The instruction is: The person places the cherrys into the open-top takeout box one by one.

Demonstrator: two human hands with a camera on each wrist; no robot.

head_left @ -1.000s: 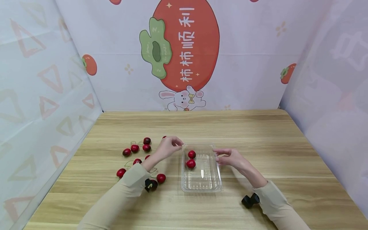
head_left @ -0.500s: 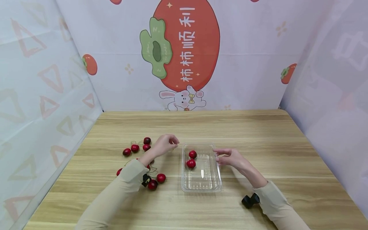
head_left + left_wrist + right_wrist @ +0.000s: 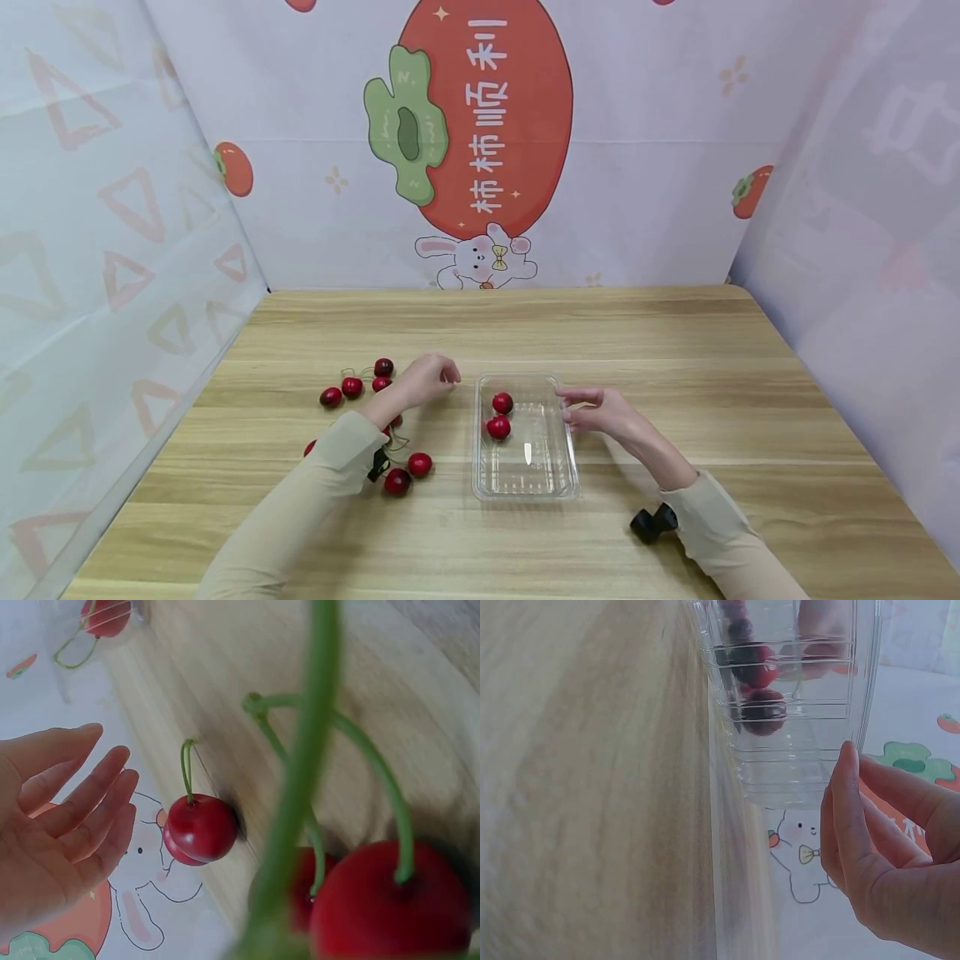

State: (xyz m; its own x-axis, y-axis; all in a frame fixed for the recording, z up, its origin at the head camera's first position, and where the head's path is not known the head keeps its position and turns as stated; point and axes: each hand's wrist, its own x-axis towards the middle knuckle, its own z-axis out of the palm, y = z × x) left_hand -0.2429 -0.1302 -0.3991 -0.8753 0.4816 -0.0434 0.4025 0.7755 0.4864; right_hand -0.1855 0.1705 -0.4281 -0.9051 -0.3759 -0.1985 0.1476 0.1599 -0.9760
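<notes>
A clear plastic box (image 3: 525,497) stands on the table with two red cherries (image 3: 498,427) visible along its left side in the head view. My right hand (image 3: 603,412) pinches the box's right rim between thumb and fingertips, as the right wrist view shows with the same hand (image 3: 885,840). To the left of the box, my left hand (image 3: 427,379) hovers with fingers loosely bent. Nothing lies between those fingers in the left wrist view, where the palm of the left hand (image 3: 60,817) shows beside a stemmed cherry (image 3: 201,827).
Several loose cherries with green stems lie left of the box, among them a bright one (image 3: 420,464) and a darker one (image 3: 397,482). Others, like the cherry (image 3: 331,397), sit farther left. My left sleeve (image 3: 300,500) covers part of them. Printed cloth walls surround the wooden table (image 3: 637,333).
My left hand has drawn back leftward from the box's left rim. The far cherry inside has shifted slightly right. My right hand and the box have stayed put.
</notes>
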